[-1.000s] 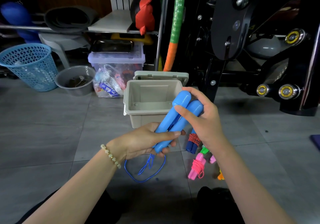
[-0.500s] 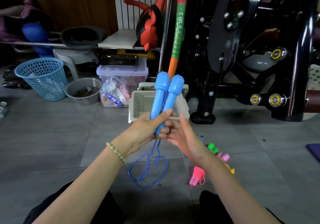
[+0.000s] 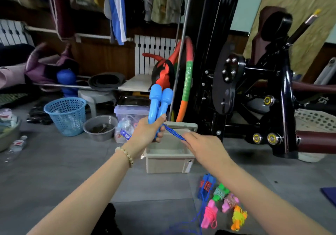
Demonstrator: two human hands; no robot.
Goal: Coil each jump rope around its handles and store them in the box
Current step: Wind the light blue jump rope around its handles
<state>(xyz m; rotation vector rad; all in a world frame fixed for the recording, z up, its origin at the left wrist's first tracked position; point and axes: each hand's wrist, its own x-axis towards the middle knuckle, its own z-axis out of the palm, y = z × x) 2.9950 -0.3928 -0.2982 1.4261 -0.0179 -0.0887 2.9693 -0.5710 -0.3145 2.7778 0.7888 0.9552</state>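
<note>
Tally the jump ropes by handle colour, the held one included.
Blue: 2, held blue rope and blue floor bundle
Green: 1, green bundle
Pink: 2, near pink bundle and far pink bundle
Orange: 1, orange bundle
Total: 6

The coiled ropes (image 3: pixel 228 201) lie before the box (image 3: pixel 167 164).

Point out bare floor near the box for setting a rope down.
Bare floor lies left of the box, in front of the blue basket and grey bowl. Another bare patch lies right of the box, before the black machine. It is crowded off the box's near right corner, where coiled ropes lie.
</note>
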